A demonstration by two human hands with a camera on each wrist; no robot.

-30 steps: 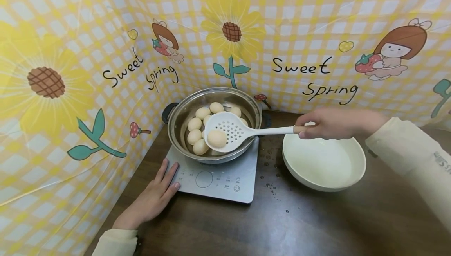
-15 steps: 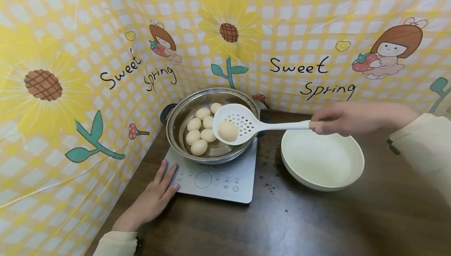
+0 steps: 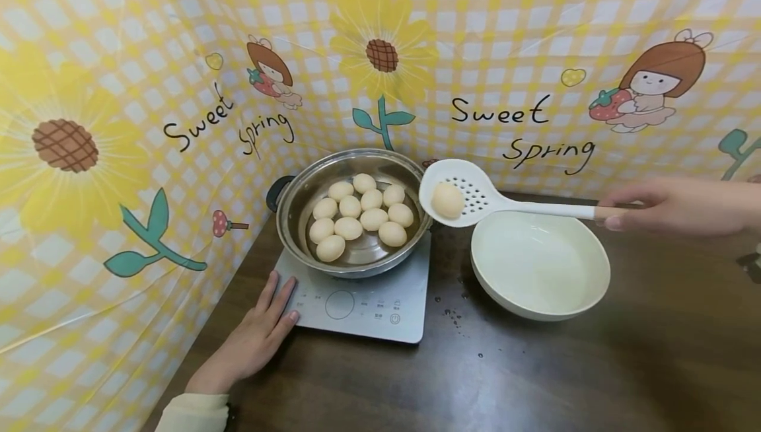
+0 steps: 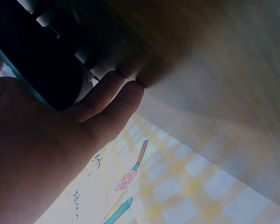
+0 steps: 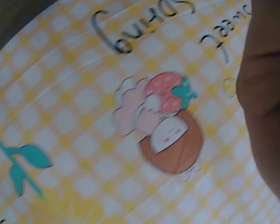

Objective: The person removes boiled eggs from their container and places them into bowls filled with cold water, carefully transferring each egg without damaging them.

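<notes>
My right hand (image 3: pixel 684 206) grips the wooden end of a white slotted spoon (image 3: pixel 483 202) at the right of the head view. One pale egg (image 3: pixel 447 201) lies in the spoon's bowl, which hangs between the steel pot (image 3: pixel 285 227) and the white bowl (image 3: pixel 538 263). Several more eggs (image 3: pixel 348 228) sit in the pot. My left hand (image 3: pixel 252 336) rests with extended fingers at the left front edge of the induction cooker (image 3: pixel 368 320). In the left wrist view, two fingers (image 4: pixel 114 109) lie beside the cooker's dark underside. The right wrist view shows only part of the hand (image 5: pixel 268 102).
The pot stands on the cooker, its black handle (image 3: pixel 278 193) near the yellow checked cloth (image 3: pixel 196 220) that lines the walls. Water drops (image 3: pixel 452 316) dot the brown table (image 3: pixel 475 386) between cooker and bowl.
The slotted spoon with its egg has moved right and up from over the pot, uncovering the eggs there. My right hand has moved right; the left hand stays at the cooker.
</notes>
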